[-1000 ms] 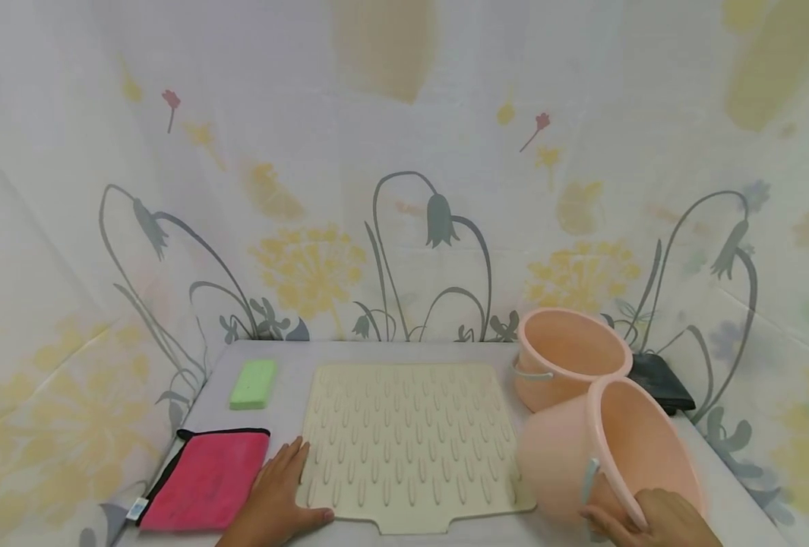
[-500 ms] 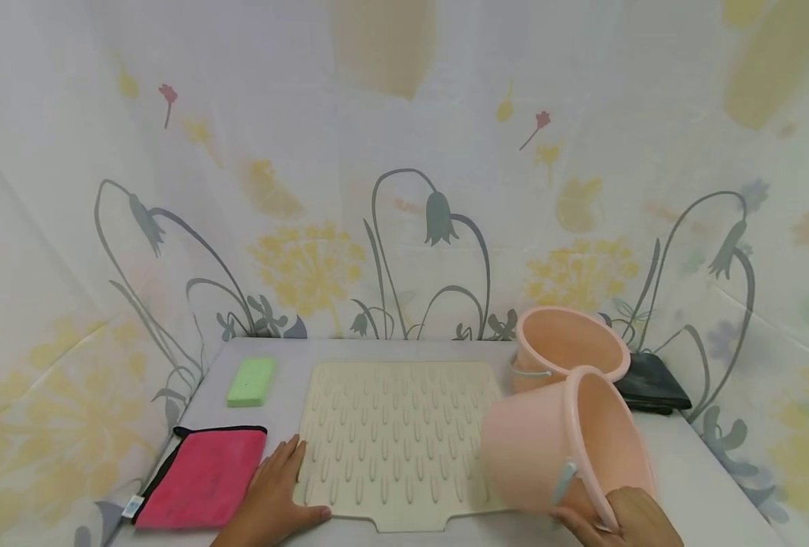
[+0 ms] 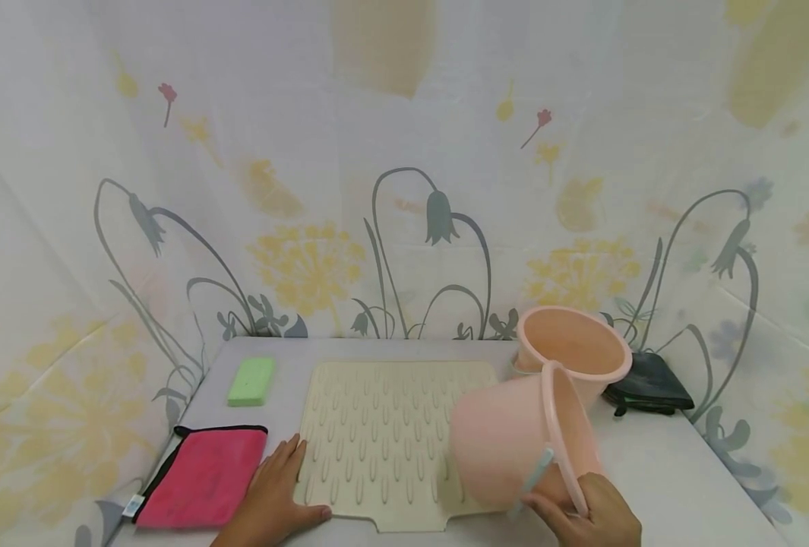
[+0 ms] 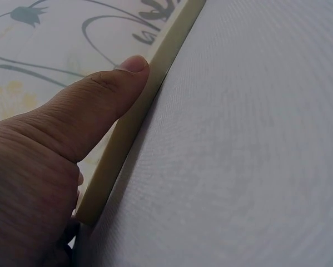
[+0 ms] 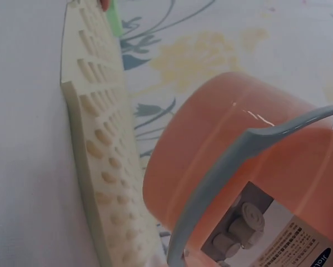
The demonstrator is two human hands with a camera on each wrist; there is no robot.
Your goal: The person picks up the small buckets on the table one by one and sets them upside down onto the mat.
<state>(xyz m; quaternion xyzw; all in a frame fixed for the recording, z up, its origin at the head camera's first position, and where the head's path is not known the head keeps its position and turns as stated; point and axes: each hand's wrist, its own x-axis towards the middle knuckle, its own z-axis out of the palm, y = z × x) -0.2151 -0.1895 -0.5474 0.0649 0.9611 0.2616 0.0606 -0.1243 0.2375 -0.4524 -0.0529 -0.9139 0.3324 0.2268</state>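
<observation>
Left hand [image 3: 274,492] is resting, fingers [image 3: 288,460] pointing forward, thumb [image 4: 113,92] sticking out; right hand [image 3: 595,518] is gripping, thumb opposing fingers.

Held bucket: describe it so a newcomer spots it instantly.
On the pale table lies a cream mat. At its right, the right hand grips a peach bucket by the rim. Unlike the upright bucket behind, it is tipped sideways.

Front bucket [image 3: 500,441]: cut off, right wrist view | label [image 5: 255,233]: lower part cut off, small print illegible | mat [image 3: 377,433]: right front corner hidden by front bucket | rear bucket [image 3: 575,342]: lower front partly hidden | right hand [image 3: 592,513]: fingertips hidden
</observation>
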